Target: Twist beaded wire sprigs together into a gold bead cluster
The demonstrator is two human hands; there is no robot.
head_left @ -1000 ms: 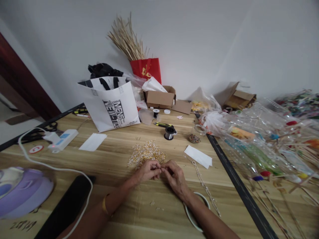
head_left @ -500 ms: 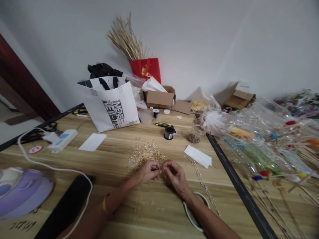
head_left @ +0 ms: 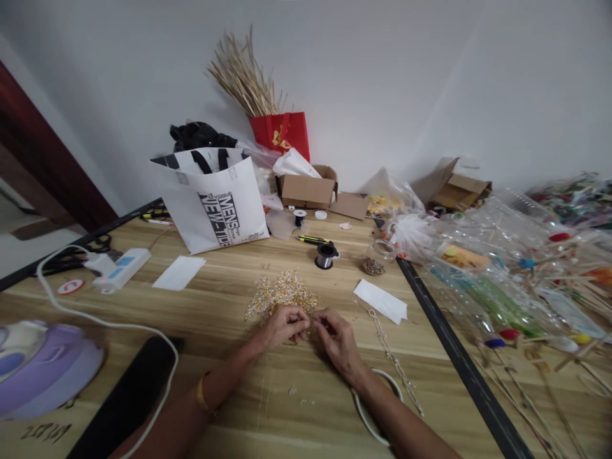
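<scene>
Close together over the middle of the table, my left hand [head_left: 288,324] and my right hand [head_left: 333,333] both have thumb and fingers pinched. Whatever lies between the fingertips is too small to make out. Just beyond my left hand spreads a heap of gold and silver beads or small links [head_left: 282,292]. To the right of my right hand lies a pale beaded chain [head_left: 392,357]. Under my right forearm is a pale ring-shaped band [head_left: 367,417]. A few tiny clear pieces [head_left: 292,389] lie on the wood in front of my hands.
A spool of silver wire [head_left: 326,256], a yellow-black cutter [head_left: 313,240] and a glass jar of beads [head_left: 377,258] stand farther back. White paper bag [head_left: 215,204] is at left rear; a power strip [head_left: 122,270] with white cable is at left. Plastic bottles [head_left: 497,274] crowd the right.
Both hands stay nearly in place; the fingertips shift slightly and a small gap shows between them. The whole view has moved a few pixels.
</scene>
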